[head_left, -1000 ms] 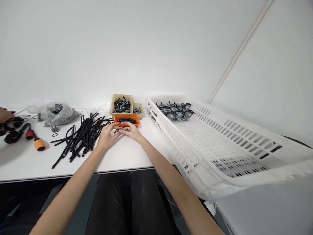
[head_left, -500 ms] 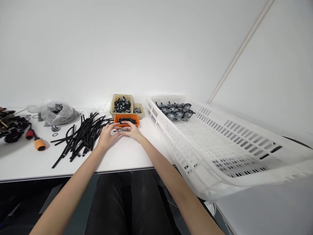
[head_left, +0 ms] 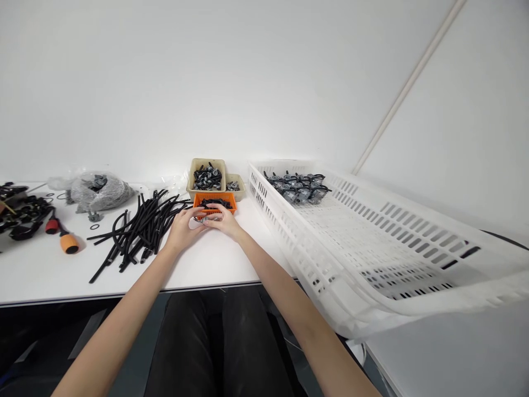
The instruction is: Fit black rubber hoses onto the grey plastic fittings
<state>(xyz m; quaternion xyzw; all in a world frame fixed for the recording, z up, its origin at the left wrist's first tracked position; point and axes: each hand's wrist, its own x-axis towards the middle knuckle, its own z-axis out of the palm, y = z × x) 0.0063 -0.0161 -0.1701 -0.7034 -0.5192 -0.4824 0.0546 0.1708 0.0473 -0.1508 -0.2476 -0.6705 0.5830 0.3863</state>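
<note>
Both of my hands meet over the table, just in front of the orange basket [head_left: 215, 196] of small black parts. My left hand [head_left: 183, 227] and my right hand [head_left: 225, 221] pinch a small grey metal fitting [head_left: 203, 219] between their fingertips. The fingers cover much of the fitting, so its full shape is hidden. A loose heap of black rubber hoses [head_left: 144, 229] lies to the left of my left hand.
Behind the basket stand a cream bin [head_left: 191, 179] of grey-and-black fittings and a smaller bin [head_left: 241, 190] of metal parts. At right, a large white crate [head_left: 339, 259] holds several assemblies [head_left: 301, 190]. At left lie a plastic bag [head_left: 101, 193], an orange-handled screwdriver [head_left: 68, 242] and black parts [head_left: 28, 215].
My fingers have closed in around the grey fitting and turned it, so less of it shows. The hands stay in nearly the same place.
</note>
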